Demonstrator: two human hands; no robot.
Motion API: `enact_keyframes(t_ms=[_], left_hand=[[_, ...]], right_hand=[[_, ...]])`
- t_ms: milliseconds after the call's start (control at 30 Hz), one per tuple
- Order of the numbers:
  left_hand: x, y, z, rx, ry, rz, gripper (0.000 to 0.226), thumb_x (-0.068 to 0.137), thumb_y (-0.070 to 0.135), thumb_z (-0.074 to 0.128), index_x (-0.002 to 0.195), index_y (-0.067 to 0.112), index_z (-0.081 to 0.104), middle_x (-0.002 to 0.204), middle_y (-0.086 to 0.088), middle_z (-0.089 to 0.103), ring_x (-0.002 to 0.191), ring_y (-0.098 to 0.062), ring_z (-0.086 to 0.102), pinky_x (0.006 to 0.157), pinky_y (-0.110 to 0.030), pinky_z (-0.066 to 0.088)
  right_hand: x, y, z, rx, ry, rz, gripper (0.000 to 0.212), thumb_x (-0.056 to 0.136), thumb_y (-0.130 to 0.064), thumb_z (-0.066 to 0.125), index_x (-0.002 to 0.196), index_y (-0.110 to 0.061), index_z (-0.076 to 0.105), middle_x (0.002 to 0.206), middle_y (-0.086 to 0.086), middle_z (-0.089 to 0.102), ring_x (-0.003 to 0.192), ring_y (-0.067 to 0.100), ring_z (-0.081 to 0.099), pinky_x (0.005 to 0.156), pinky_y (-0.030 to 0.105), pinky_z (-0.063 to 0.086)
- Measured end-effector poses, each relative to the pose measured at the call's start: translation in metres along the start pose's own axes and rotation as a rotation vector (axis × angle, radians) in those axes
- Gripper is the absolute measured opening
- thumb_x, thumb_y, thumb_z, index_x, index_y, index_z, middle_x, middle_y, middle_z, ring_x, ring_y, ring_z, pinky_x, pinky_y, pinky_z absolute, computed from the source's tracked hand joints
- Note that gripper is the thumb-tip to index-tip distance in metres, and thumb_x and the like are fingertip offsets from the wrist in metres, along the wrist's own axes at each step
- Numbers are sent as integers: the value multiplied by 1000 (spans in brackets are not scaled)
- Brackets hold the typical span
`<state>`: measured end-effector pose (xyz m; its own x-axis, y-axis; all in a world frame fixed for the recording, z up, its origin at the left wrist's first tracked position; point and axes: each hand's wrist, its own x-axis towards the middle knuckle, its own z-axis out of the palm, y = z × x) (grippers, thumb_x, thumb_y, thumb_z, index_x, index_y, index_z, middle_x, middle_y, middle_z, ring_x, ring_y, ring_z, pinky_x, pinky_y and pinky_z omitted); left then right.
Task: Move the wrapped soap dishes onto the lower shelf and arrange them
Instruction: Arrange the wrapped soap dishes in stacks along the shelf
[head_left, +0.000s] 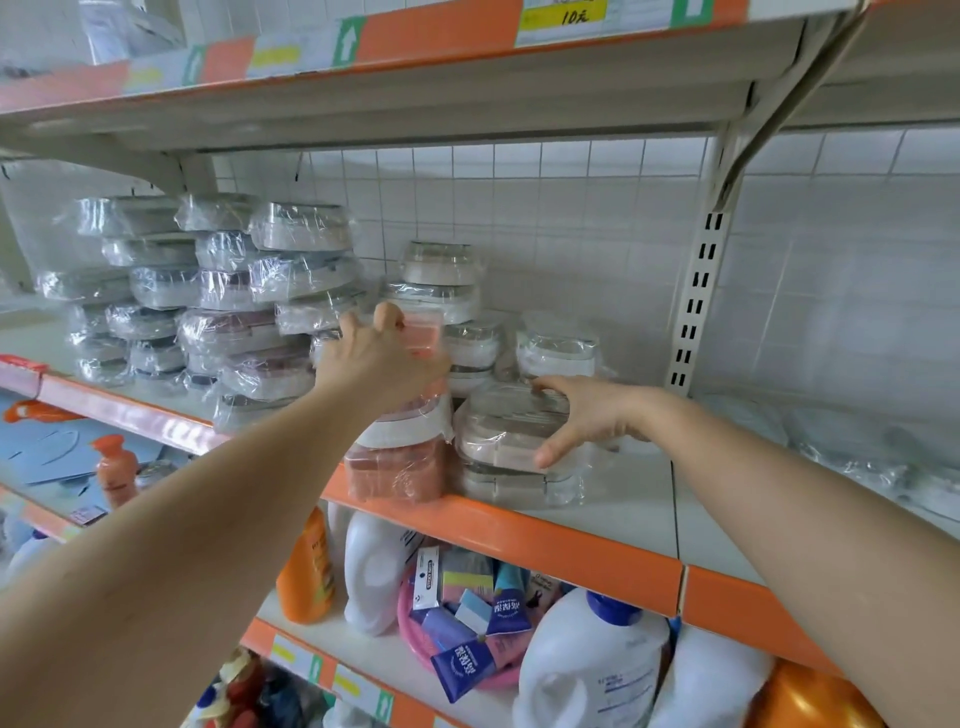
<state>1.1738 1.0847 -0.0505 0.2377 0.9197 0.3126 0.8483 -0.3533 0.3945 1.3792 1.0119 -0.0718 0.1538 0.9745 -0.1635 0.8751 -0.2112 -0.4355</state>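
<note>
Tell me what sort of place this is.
Most likely a shop aisle for household goods. Orange shelf edges carry a yellow price tag, wrapped soap dishes are stacked in bulk, and detergent bottles fill the shelf below.

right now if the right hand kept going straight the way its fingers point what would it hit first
Probably the pink-topped wrapped soap dish stack just left of the beige dish the right hand holds; depth is unclear.
</note>
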Motion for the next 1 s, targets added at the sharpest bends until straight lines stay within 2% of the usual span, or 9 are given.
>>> enact_keyframes(t_ms=[100,167,300,433,600,800,1000], left_hand=[[-3,6,-3,-33,88,20,73,81,73,37,135,24,32,132,-11,35,121,-39,39,90,-42,36],[-5,15,-9,-66,146,72,72,80,74,37,133,25,35,131,-9,35,118,-37,41,90,-40,36],[-11,43,-14,-130,194,224,63,80,55,47,134,27,33,135,-6,33,117,-35,41,83,-36,32],[-18,78,0,-196,154,344,61,82,51,49,136,29,32,139,-3,31,119,-32,42,84,-35,33],[-40,131,32,-264,56,456,63,80,49,53,136,30,34,139,-4,32,119,-34,40,90,-39,36],[-80,201,64,-332,-67,596,64,79,54,52,136,33,35,140,-5,33,120,-37,40,96,-41,36],[-122,280,85,-349,-121,689,76,71,72,43,136,33,36,141,-2,32,123,-36,39,99,-41,35]], right_hand=[[-2,1,4,-2,102,-15,102,63,-38,84,145,-32,24,148,3,28,134,25,33,106,37,34],[-7,0,3,-36,177,-46,98,62,-41,83,143,-32,27,148,4,28,132,25,34,106,38,35],[-29,6,-10,-60,306,-70,93,65,-39,81,142,-30,29,147,5,26,134,23,31,105,34,32],[-63,31,-20,-7,431,34,93,66,-39,80,143,-30,28,142,6,27,132,24,32,104,34,33],[-118,86,-21,-37,546,251,91,66,-44,78,142,-30,31,141,7,32,131,24,33,97,27,32],[-193,153,-32,-28,641,444,89,64,-47,78,140,-30,34,134,8,36,128,24,35,103,30,34],[-257,228,-59,38,846,564,89,65,-48,77,140,-28,33,132,10,36,127,24,35,105,33,34]])
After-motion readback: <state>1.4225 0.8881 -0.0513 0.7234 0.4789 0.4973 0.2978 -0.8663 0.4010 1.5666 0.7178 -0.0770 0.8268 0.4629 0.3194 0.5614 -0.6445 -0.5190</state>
